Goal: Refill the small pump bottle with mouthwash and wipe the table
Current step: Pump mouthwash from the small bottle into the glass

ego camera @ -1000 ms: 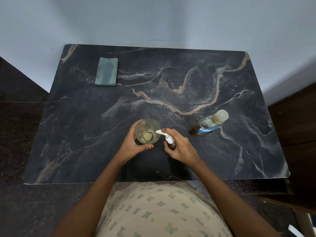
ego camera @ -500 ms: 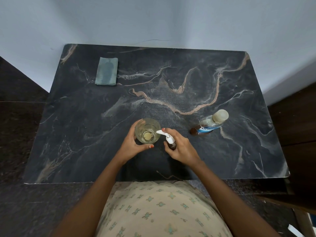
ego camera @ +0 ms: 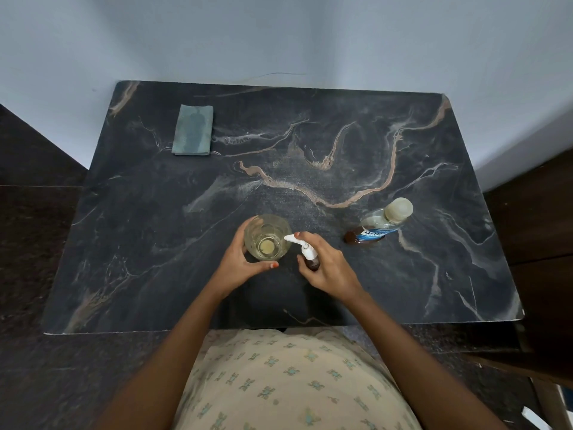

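Glass [ego camera: 268,237] in left hand [ego camera: 238,265]; bottle [ego camera: 310,255] in right hand [ego camera: 331,271].

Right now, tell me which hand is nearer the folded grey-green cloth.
Left. The left hand, gripping the clear drinking glass, is nearer the folded grey-green cloth, though well short of it; the right hand, holding the small brown pump bottle, sits farther right.

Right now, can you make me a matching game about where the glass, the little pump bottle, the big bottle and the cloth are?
Things:
1. glass
2. small pump bottle
3. mouthwash bottle
4. cloth

Places:
A. folded, at the far left of the table
B. held in the right hand
C. on the right side, no hand on it
D. held in the left hand

Pairs: 1-D, 2-B, 3-C, 4-A
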A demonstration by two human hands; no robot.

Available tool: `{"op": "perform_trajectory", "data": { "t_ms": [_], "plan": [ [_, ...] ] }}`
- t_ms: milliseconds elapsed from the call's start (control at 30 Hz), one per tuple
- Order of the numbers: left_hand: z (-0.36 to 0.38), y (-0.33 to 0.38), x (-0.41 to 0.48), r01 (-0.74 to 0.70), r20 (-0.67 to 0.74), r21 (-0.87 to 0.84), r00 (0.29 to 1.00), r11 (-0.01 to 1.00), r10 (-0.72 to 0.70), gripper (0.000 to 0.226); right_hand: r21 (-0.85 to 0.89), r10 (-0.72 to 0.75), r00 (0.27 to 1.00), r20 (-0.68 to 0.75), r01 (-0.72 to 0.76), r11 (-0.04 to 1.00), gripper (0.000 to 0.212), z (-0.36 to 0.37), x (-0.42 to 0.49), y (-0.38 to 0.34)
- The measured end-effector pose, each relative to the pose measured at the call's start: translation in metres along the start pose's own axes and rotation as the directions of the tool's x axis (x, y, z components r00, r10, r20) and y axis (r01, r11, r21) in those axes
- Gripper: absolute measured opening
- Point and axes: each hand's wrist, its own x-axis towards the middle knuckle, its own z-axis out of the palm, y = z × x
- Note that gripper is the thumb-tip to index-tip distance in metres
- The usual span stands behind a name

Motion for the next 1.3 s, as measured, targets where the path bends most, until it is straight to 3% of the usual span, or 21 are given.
{"op": "perform_trajectory", "data": {
  "t_ms": [233, 900, 1167, 1300],
  "plan": [
    [0.0001, 0.0007, 0.0001, 0.001, 0.001, 0.000, 1.000, 1.000, -0.001, 0.089, -0.015, -0.008, 1.000, -0.024, 0.008, 1.000, 0.044, -0.0017, 0.0010, -0.0028],
    [0.0007, -0.0023, 0.0012, -0.019, -0.006, -0.001, 1.000, 1.000, 0.019, 0.088, -0.008, 0.021, 1.000, -0.007, -0.021, 1.000, 0.051, -0.0039, 0.0020, -0.0035],
    [-0.0004, -0.0029, 0.0018, -0.010, 0.002, 0.004, 1.000, 1.000, 0.010, 0.090, -0.019, -0.011, 1.000, -0.008, 0.010, 1.000, 0.037, -0.0022, 0.0021, -0.0020],
    [0.0000, -0.0041, 0.0019, -0.004, -0.001, -0.016, 1.000, 1.000, 0.004, 0.091, 0.033, 0.046, 0.998, 0.037, -0.047, 0.998, 0.052, -0.0029, 0.0035, 0.0001]
  ]
}}
